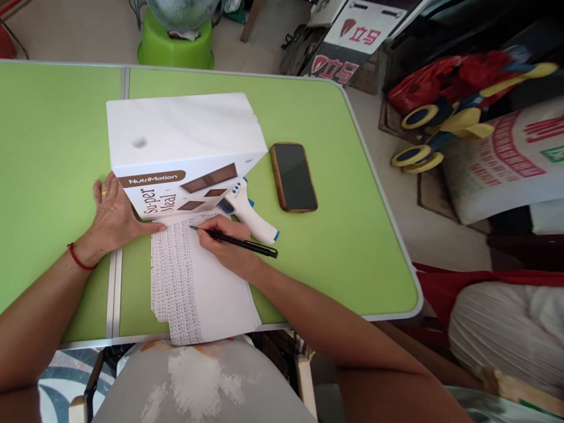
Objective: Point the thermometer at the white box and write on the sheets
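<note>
My right hand point(227, 244) is closed round a black pen point(240, 239), its tip on or just over a sheet of paper point(220, 294). Rows of small handwriting fill the left part of the sheets; the right part is blank. Fingers spread, my left hand point(113, 217) rests at the lower left corner of a white box point(180, 129) labelled NutriMotion, with the thumb on the paper's top left edge. The box covers the paper's upper end. A white and blue handheld device, like an infrared thermometer point(253, 218), lies beside the box, partly behind my right hand.
A phone point(294, 177) in a brown case lies right of the box on the green folding table point(361, 247). Beyond the far edge stands a green stool point(176, 50) with a fan on it. A printed sack point(506, 158) and a yellow-blue wheeled item point(440, 135) are at the right.
</note>
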### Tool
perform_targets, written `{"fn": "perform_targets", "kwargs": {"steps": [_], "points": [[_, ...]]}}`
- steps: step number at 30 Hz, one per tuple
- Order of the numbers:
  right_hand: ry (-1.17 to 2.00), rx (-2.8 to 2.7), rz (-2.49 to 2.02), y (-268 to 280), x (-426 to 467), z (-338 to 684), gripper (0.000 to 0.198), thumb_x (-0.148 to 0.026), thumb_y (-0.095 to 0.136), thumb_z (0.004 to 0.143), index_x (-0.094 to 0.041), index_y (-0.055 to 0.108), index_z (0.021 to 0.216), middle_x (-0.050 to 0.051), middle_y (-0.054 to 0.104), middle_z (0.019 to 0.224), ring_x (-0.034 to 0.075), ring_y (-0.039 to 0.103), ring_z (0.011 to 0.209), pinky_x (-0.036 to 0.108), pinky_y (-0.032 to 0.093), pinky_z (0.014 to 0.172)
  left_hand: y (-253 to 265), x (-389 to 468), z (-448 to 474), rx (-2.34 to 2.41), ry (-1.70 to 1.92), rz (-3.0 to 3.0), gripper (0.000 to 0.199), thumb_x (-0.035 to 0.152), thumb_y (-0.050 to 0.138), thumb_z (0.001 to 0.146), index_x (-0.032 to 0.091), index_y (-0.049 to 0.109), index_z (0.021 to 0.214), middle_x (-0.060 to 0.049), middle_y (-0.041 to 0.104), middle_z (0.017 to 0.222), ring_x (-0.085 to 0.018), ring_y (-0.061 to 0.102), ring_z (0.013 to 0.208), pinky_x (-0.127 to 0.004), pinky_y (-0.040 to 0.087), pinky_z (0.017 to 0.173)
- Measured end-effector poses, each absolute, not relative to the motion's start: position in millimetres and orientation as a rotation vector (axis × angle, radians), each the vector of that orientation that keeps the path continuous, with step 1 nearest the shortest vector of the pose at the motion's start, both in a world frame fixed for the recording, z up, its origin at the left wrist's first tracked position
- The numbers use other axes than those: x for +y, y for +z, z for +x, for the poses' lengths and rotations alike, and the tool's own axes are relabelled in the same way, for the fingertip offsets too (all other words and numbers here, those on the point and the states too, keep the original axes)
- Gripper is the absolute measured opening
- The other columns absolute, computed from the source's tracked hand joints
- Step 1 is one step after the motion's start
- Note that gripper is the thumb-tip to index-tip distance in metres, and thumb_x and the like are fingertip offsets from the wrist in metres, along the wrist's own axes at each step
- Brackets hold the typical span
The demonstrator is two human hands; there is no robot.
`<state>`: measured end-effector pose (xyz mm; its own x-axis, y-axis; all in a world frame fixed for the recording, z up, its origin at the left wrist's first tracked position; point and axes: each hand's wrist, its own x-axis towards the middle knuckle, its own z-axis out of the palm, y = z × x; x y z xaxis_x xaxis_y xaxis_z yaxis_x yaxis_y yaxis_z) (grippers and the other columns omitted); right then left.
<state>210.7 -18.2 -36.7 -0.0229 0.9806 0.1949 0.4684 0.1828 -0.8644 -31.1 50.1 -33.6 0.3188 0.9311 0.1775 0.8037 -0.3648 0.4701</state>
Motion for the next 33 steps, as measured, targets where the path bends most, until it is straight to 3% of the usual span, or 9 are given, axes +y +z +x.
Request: {"fn": "perform_targets", "kwargs": {"steps": [17, 27, 33], "points": [[0.737, -1.66, -1.407, -34.0, -17.3, 212.8, 0.012, -0.017, 0.058, 0.076, -0.025, 0.053, 0.068, -0.003, 0.06, 0.059, 0.013, 0.055, 0.053, 0.029, 0.05, 0.052, -33.1, 50.4, -31.7, 1.585, 0.568, 2.325, 0.124, 0.096, 0.06, 0.049, 0.014, 0.036, 0.139, -0.022, 0.047, 0.138, -0.048, 0.033, 0.139, -0.07, 0.011, 0.117], [0.801, -1.624, -1.47, -33.5, -17.0, 211.9, 0.009, -0.022, 0.057, 0.076, -0.024, 0.053, 0.069, -0.002, 0.061, 0.061, 0.014, 0.056, 0.056, 0.029, 0.05, 0.056, -35.0, 51.1, -32.0, 1.601, 0.577, 2.308, 0.126, 0.093, 0.066, 0.046, 0.017, 0.033, 0.141, -0.02, 0.047, 0.139, -0.048, 0.031, 0.141, -0.069, 0.01, 0.118], [0.835, -1.566, -1.461, -34.7, -16.8, 211.4, 0.008, -0.027, 0.055, 0.076, -0.023, 0.054, 0.069, -0.003, 0.061, 0.06, 0.013, 0.055, 0.055, 0.027, 0.047, 0.054, -28.8, 50.7, -31.8, 1.56, 0.532, 2.299, 0.119, 0.09, 0.066, 0.052, 0.019, 0.035, 0.142, -0.019, 0.045, 0.142, -0.049, 0.03, 0.14, -0.072, 0.008, 0.117]]}}
